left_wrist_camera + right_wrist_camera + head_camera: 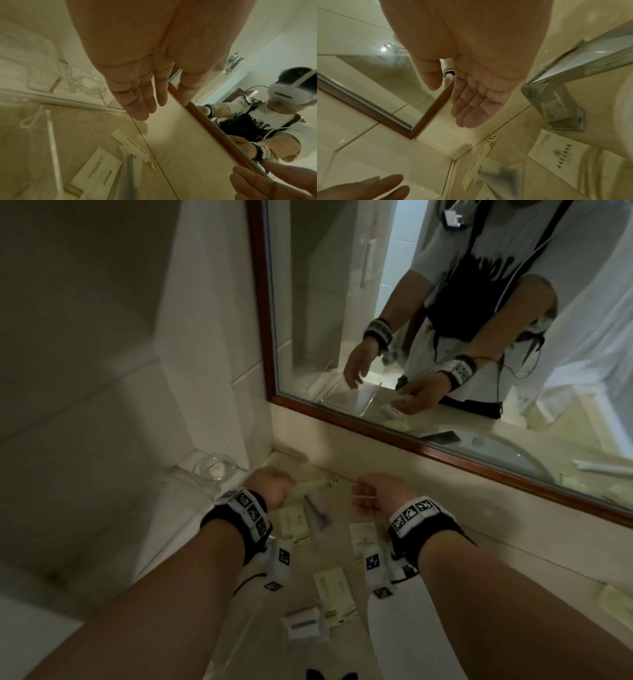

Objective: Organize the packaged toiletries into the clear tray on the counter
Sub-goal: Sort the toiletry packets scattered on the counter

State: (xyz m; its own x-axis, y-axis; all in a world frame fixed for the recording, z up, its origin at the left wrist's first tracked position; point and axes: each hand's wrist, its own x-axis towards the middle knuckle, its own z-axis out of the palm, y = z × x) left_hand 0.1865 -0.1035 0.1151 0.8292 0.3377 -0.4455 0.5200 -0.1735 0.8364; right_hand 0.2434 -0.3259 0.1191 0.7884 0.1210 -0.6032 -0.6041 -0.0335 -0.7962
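Both hands hover over the back of the counter near the mirror. My left hand [272,486] is open with straight fingers [137,102] and holds nothing. My right hand [378,494] is also open, palm bare [476,108]. Below and between them lie a long narrow packet [315,482], a grey tube [317,513], flat pale sachets [294,522] [364,537] [334,587] and small boxes [305,623]. The clear tray [68,103] sits under my left forearm, its faint edge [248,625] left of the packets. It looks empty in the mirror.
A brown-framed mirror [342,422] runs along the back of the counter. A glass dish [215,469] with a white soap stands in the left corner. A chrome faucet [565,83] and the sink basin [624,121] lie to the right.
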